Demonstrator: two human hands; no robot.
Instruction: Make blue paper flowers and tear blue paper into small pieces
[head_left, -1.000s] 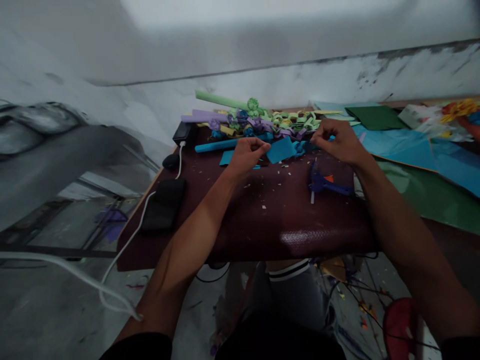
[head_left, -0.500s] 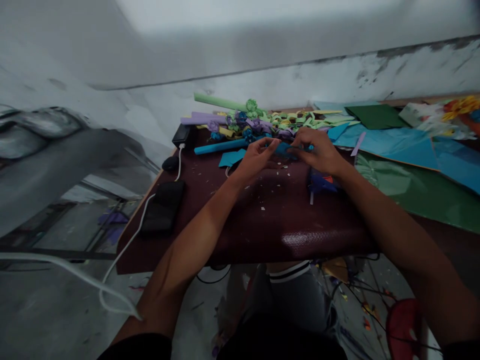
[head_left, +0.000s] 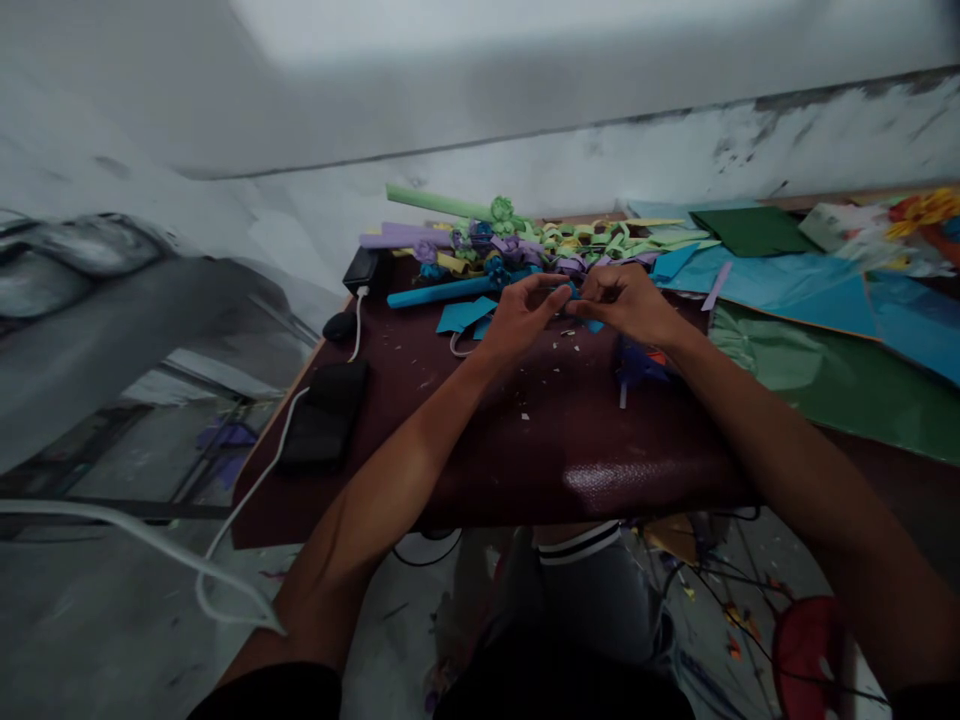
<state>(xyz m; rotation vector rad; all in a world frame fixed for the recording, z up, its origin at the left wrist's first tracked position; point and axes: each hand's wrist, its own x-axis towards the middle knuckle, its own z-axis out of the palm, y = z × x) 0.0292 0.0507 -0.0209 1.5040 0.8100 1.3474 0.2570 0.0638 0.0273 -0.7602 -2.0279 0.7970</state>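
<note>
Between my fingertips is a small piece of blue paper (head_left: 573, 289), mostly covered by the fingers. My left hand (head_left: 527, 309) pinches it from the left, thumb against forefinger. From the right my right hand (head_left: 624, 301) grips the same piece with curled fingers. Both hands are close together above the dark red tabletop (head_left: 480, 440). Left of them lie cut pieces of blue paper (head_left: 459, 316). Behind the hands is a pile of curled green, purple and yellow paper strips (head_left: 592, 240) with crumpled paper flowers (head_left: 501, 209).
Rolled paper tubes (head_left: 435, 293) lie at the back left. A black phone-like slab (head_left: 324, 415) with a white cable (head_left: 255, 490) is near the left edge. Blue sheets (head_left: 795, 290) and a green sheet (head_left: 832, 375) spread to the right. A dark blue item (head_left: 641, 363) sits under my right wrist.
My hands have drawn closer together, the left shifting slightly right. The blue paper between them shows less than before, with a corner now below the right fingers.
</note>
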